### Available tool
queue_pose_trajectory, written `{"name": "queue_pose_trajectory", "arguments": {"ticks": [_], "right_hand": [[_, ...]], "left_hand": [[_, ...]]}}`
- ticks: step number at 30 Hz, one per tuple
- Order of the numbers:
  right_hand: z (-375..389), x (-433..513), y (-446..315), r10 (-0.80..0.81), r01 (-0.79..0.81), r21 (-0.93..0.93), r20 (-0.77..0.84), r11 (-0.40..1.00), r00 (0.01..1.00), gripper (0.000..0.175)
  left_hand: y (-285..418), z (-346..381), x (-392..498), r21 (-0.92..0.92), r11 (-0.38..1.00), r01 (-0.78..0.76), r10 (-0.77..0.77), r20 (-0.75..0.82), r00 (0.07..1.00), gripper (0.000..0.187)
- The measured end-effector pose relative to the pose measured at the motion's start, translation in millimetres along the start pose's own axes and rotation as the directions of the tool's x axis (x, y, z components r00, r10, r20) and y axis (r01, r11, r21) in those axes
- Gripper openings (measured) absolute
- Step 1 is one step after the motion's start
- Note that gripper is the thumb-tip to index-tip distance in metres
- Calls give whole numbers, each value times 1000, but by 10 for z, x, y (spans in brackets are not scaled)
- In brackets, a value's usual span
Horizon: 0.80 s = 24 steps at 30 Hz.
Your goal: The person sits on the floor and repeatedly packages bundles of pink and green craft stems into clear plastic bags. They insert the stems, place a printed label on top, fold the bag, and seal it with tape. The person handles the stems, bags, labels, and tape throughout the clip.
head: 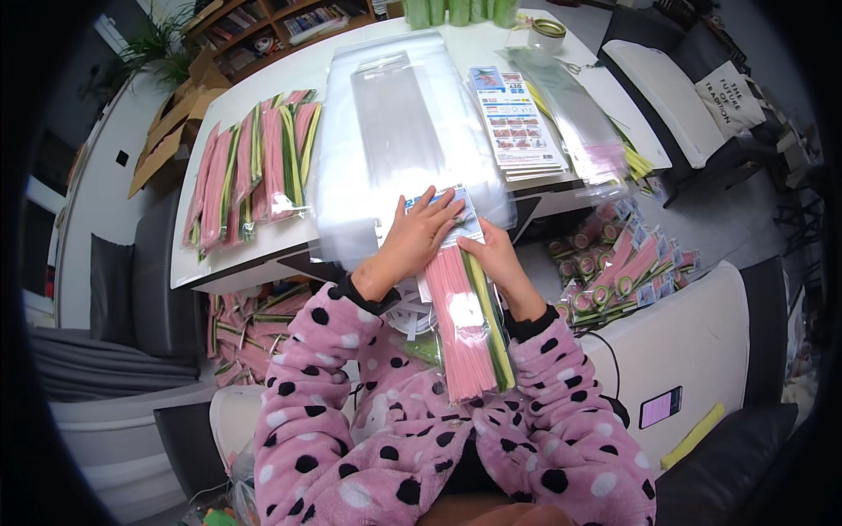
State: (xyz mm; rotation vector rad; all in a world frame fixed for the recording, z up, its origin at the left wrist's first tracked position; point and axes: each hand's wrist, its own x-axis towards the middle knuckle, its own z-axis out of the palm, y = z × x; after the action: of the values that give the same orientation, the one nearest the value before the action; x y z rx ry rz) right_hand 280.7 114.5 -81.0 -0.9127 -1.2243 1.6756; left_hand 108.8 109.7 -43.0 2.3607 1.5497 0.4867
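Observation:
A clear packet of pink, green and yellow fuzzy craft stems (460,322) hangs over my lap from the table's front edge. Its upper end bears a printed card (466,227), partly hidden by my hands. My left hand (421,233) lies flat across this card with its fingers spread. At the packet's right edge, my right hand (496,256) grips it, thumb on top and the other fingers out of sight beneath. Behind both hands a stack of large clear plastic bags (454,118) covers the middle of the white table (263,268), with narrower clear sleeves (398,121) on top.
Filled stem packets (253,164) lie on the table's left. At right are printed cards (520,128), clear bags (585,125), scissors (571,67) and a tape roll (547,33). More packets (625,263) fill the space below right. A phone (660,407) rests on the seat.

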Motion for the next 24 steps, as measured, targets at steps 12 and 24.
{"name": "queue_pose_trajectory", "arguments": {"ticks": [12,24], "right_hand": [[-3,224,99,129,-113,134,-117,985,985,22],[-307,-883,-109,568,-568,-71,230,820,790,20]], "left_hand": [[47,62,-237,108,984,-143,165,-232,959,39],[62,71,-198,141,990,28,14,-287,958,39]]}}
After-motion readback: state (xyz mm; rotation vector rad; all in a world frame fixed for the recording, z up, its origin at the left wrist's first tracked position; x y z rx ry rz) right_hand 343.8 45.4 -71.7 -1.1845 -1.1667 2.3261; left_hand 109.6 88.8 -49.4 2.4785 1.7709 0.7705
